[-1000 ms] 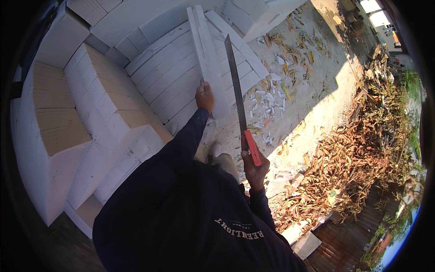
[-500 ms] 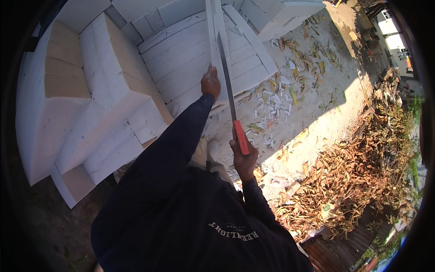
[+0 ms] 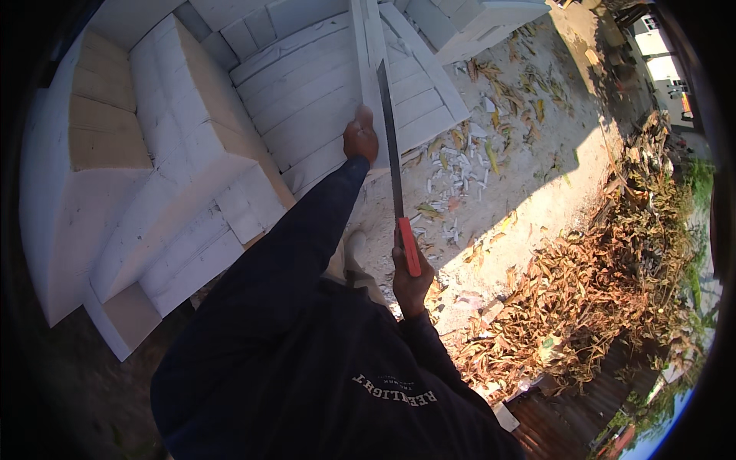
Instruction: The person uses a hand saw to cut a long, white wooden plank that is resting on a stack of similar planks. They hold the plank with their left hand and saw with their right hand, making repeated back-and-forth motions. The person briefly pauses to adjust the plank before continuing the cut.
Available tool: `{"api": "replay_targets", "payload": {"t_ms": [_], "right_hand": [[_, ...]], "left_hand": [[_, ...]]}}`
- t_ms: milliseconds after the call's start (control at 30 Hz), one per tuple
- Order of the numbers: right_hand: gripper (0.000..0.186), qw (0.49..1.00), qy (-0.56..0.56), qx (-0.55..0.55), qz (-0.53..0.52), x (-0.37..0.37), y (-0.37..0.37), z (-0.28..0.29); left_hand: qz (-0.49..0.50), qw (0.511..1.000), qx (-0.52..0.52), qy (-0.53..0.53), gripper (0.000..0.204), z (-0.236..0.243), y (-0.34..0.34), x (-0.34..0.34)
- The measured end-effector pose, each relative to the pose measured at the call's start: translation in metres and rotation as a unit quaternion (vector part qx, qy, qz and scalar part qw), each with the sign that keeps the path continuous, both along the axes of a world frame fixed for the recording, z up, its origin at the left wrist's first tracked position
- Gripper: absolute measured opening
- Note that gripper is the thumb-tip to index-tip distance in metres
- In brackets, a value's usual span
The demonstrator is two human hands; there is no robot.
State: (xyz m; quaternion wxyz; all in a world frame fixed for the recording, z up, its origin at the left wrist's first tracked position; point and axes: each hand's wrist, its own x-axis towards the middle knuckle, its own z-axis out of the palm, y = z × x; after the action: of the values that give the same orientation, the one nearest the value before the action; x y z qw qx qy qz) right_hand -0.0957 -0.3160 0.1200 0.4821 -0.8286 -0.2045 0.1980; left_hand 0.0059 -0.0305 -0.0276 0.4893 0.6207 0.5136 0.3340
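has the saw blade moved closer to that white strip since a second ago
Yes. The saw in the right hand has swung left, and its blade now lies along the edge of the white strip that the left hand steadies.

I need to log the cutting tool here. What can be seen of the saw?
The saw is long and narrow, with a dark, straight blade and a red-orange grip. The right hand holds the grip from below. The blade points up and away, lying along the edge of the upright white plank that the left hand steadies.
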Motion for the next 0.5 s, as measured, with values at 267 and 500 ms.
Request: {"api": "replay_targets", "payload": {"t_ms": [267, 500], "right_hand": [[0.036, 0.999, -0.028, 0.010, 0.021, 0.028, 0.050, 0.011], [0.044, 0.998, 0.000, -0.014, 0.062, 0.042, 0.082, 0.007]], "left_hand": [[-0.014, 1.000, -0.025, -0.001, 0.055, 0.008, 0.000, -0.003], [0.005, 1.000, -0.027, -0.009, 0.057, 0.001, 0.001, 0.001]]}}
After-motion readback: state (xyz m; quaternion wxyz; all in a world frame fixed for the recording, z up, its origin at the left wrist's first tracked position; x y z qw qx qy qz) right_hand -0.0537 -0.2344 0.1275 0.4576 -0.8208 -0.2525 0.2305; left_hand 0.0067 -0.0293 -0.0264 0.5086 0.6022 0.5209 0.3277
